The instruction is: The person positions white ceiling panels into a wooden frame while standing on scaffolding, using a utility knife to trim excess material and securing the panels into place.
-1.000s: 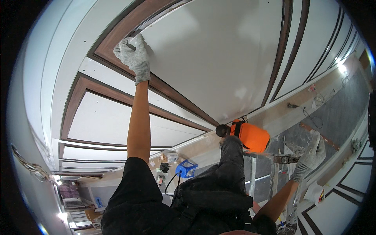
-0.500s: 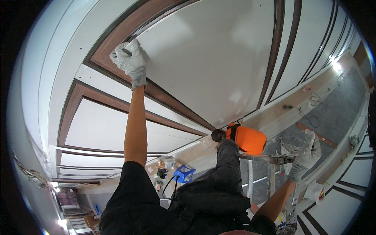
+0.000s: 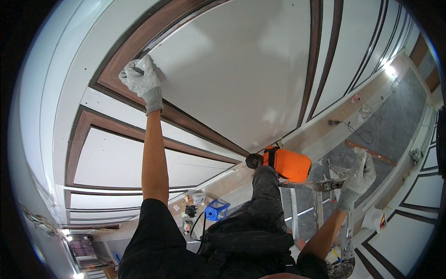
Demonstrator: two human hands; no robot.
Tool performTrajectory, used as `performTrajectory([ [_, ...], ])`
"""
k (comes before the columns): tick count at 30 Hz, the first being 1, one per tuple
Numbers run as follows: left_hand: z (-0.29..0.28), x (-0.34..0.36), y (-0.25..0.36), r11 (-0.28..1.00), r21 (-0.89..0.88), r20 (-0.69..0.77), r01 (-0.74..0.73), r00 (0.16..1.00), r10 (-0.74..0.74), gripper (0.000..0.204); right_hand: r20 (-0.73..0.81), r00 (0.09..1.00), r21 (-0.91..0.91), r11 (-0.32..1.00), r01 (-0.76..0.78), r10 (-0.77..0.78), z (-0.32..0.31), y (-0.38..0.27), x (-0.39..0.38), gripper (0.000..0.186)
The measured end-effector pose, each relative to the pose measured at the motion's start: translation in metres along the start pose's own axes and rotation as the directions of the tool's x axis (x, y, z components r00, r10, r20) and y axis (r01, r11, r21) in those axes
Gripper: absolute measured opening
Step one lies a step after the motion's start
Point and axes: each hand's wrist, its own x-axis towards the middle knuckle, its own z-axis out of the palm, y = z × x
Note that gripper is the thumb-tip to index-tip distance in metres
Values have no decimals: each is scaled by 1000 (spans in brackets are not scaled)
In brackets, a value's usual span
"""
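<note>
My left hand [image 3: 141, 83], in a grey knit glove, reaches up to the upper corner of a brown wood-look trim frame [image 3: 190, 123] around a large white wall panel [image 3: 241, 79]. Its fingers are curled into a pinch against the trim's inner edge. Whatever they may hold is too small to make out. At the right, my right hand [image 3: 357, 179], gloved alike, is raised beside the top of a metal stepladder [image 3: 318, 209]. The right fingers are bent together, and I cannot see what lies in them. An orange bag or tool [image 3: 291, 165] with black straps sits by my leg near the ladder top.
A blue plastic stool [image 3: 217, 210] stands below at the wall's foot, with small items beside it. On the grey floor lie a brown strip [image 3: 371, 153] and a loose black cable [image 3: 360, 132]. A white container [image 3: 373, 219] is right of the ladder.
The whole view has shifted slightly, so the wall and floor appear further left. My left hand stays at the same trim corner; my right hand stays by the ladder, fingers still bent.
</note>
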Motion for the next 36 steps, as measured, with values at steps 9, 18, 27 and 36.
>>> performTrajectory([
  [9,-1,4,-18,998,-34,-29,-53,998,52,41,32,999,48,999,4,-6,2,-7,-3,27],
  [18,-4,4,-7,1000,13,-9,-14,1000,14,41,19,999,13,999,36,-37,3,-11,-3,25],
  [27,-7,1,-4,999,50,7,-3,1000,3,41,41,999,-22,1000,-20,21,0,-11,-3,26],
  [36,-6,1,0,999,44,24,23,999,-24,46,11,997,14,997,-74,73,0,-4,-2,24],
])
